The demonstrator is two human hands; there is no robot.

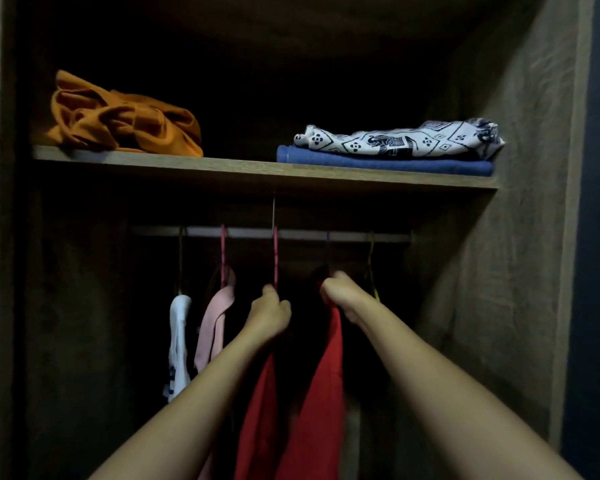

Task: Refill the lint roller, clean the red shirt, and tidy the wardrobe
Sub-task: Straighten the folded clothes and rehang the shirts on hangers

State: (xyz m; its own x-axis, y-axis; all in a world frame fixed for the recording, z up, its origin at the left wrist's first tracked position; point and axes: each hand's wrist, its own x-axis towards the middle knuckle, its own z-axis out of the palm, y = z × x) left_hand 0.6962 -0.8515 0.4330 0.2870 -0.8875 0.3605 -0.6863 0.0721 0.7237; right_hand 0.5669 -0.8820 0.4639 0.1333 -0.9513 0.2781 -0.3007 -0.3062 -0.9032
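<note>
- Inside a dim wooden wardrobe (520,202), a person reaches forward with both bare arms toward the hanging rail (302,234) beneath a single shelf (222,168).
- The red shirt (326,393) hangs in the middle of the rail, between the two arms, its fabric falling in two long folds to the bottom edge of the view.
- The left hand (269,315) is closed at the top of the shirt's left fold, fingers curled tight and thumb raised against the foot of a pinkish-red hanger (275,258) hooked over the rail. In the poor light I cannot tell whether the fingers also catch the hanger itself.
- The right hand (342,294) clutches the top of the shirt's right fold, fingers wrapped round a bunch of red cloth just below a purple hanger hook (328,251).
- To the left of the shirt hang a pink garment (212,327) and, further left, a white garment (179,341) with dark print near its hem.
- A yellow hanger (371,271) shows just behind the right hand.
- On the shelf above, a crumpled orange garment (118,119) lies at the left end.
- At the right end, well apart from it, a white cloth with a navy elephant pattern (395,140) rests on a folded blue cloth (378,162).
</note>
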